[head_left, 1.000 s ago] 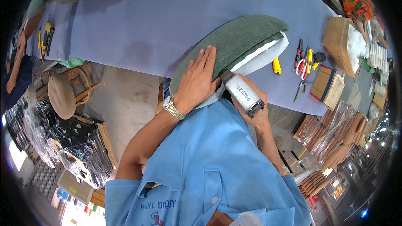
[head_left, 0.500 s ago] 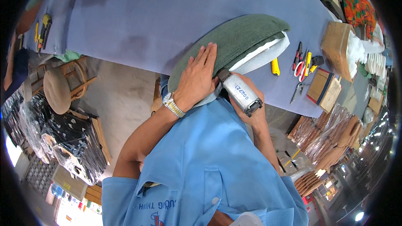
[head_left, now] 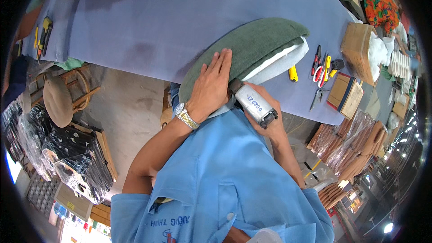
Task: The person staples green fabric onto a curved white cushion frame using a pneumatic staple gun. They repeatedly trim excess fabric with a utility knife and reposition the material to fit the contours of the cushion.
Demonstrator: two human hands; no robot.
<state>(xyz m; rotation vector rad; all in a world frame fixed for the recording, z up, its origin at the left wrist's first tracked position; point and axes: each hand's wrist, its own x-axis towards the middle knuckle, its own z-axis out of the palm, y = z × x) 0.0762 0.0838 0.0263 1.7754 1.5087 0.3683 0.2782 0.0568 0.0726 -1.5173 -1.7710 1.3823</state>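
A curved cushion (head_left: 256,45) covered in dark green fabric rests tilted on the table's near edge, against my body. White padding and a pale grey layer show along its lower right side. My left hand (head_left: 211,78) lies flat on the green cover with fingers stretched out; its thumb is mostly hidden. Close beside it, my right hand (head_left: 273,103) grips a silver staple gun (head_left: 254,104). The gun's dark nose is at the cushion's near edge, and whether it touches the fabric is hard to tell. Its handle is hidden by my fingers.
On the blue-grey table (head_left: 148,31) at right lie a yellow cutter (head_left: 293,73), red-handled scissors (head_left: 320,74), pliers (head_left: 316,100) and a small wooden box (head_left: 344,95). A cardboard box (head_left: 357,51) with white stuffing stands behind. Stools (head_left: 58,101) and wrapped stacks (head_left: 81,162) are at left.
The staple gun and my right hand have shifted slightly left, closer to my left hand. My left hand stays flat on the cushion. The whole view has moved a little.
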